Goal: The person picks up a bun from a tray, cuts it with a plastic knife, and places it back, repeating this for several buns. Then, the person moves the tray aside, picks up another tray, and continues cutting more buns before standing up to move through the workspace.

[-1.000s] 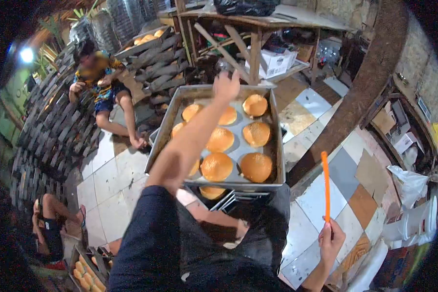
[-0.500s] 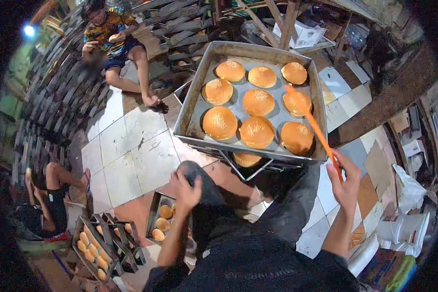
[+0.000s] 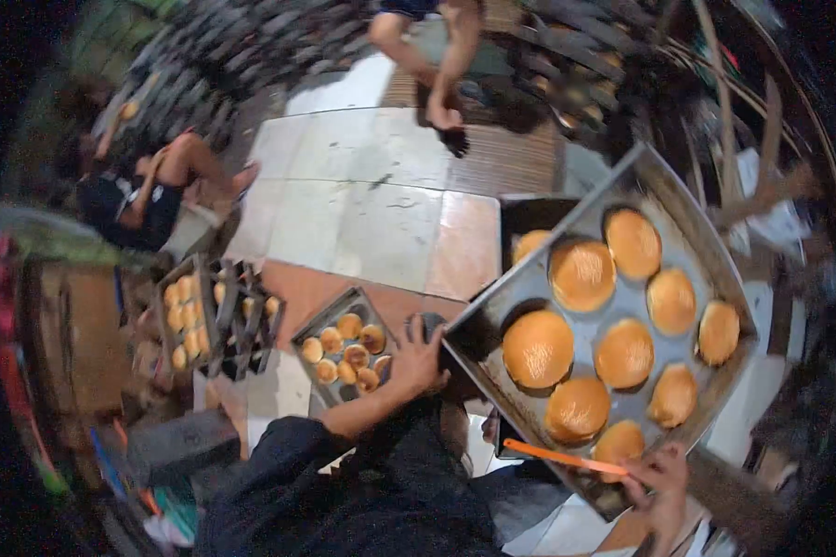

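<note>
A deep metal tray [image 3: 492, 357] of round, glossy buns, such as a bun [image 3: 582, 276], stands tilted to the right before me. My right hand [image 3: 659, 487] is closed on the handle of an orange spatula [image 3: 557, 456]. The spatula reaches across the tray's near corner and overlaps a bun [image 3: 620, 444] there. My left hand [image 3: 416, 360] has its fingers spread, just off the tray's left corner and over my knee. Another bun [image 3: 531, 243] shows in a darker tray [image 3: 515, 212] beneath the first.
On the floor to the left lies a smaller tray [image 3: 297, 345] of browned buns. Farther left, a rack-like tray [image 3: 215, 325] holds several more buns. One person [image 3: 149, 190] sits at the far left; another person's legs [image 3: 437, 70] show at the top. Pale tiles [image 3: 362, 213] cover the floor.
My view has swung left, so the bun tray now sits farther right and looks turned. The spatula has gone from a far-right bun to the near corner. My left hand is nearer the tray's corner.
</note>
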The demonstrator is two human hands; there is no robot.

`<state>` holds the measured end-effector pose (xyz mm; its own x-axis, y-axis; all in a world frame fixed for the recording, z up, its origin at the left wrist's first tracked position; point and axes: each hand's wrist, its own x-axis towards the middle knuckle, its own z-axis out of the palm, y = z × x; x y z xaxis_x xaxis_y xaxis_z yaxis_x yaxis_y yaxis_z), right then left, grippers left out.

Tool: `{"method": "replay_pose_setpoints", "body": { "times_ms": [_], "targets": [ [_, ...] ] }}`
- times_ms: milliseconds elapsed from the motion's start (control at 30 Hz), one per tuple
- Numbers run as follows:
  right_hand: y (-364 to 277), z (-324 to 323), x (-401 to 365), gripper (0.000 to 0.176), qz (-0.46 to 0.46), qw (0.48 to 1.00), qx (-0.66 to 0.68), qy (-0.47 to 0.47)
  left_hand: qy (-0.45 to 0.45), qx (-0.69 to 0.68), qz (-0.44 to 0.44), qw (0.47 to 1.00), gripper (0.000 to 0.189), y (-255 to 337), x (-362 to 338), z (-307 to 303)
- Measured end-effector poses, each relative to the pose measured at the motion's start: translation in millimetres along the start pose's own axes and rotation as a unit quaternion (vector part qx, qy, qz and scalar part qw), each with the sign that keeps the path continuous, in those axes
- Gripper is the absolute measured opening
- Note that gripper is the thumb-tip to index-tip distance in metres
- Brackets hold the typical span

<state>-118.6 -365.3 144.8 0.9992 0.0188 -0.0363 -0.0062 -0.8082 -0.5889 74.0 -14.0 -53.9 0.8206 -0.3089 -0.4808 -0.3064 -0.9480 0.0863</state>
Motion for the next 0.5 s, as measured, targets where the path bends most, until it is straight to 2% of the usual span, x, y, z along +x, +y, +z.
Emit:
{"method": "replay_pose_setpoints", "body": {
  "times_ms": [33,133,200,233,300,367,433,467,500],
  "targets": [
    [-10,-1,6,0.031,-0.005,1.000,-0.020,0.006,0.005,-0.003,-0.024,1.000,0.079,3,0,-2],
    [-9,-1,-2,0.032,-0.024,0.996,-0.080,0.009,-0.024,-0.011,-0.016,1.000,0.077,10,-20,-17],
    [-4,3,-10,0.033,-0.008,0.998,-0.057,-0.012,-0.059,-0.074,-0.044,0.995,0.074,18,-42,-33],
    [2,15,-12,0.033,-0.021,0.998,-0.055,-0.006,-0.048,-0.073,-0.052,0.995,0.074,16,-50,-38],
    [9,19,-22,0.032,-0.010,0.996,-0.089,-0.018,-0.138,-0.187,-0.080,0.969,0.076,8,-82,-41],
    [-3,8,-17,0.034,-0.021,0.997,-0.070,0.004,-0.049,-0.210,-0.076,0.973,0.077,-15,-109,0],
    [-18,-11,-9,0.042,-0.034,0.998,-0.055,0.027,-0.043,-0.246,-0.125,0.960,0.077,-29,-139,-18],
    [-15,-12,-13,0.053,-0.044,0.995,-0.086,0.036,-0.044,-0.274,-0.156,0.948,0.075,-37,-150,-26],
    [-18,-19,-10,0.054,-0.022,0.996,-0.079,0.042,-0.045,-0.306,-0.188,0.932,0.074,-45,-162,-30]
  ]
}}
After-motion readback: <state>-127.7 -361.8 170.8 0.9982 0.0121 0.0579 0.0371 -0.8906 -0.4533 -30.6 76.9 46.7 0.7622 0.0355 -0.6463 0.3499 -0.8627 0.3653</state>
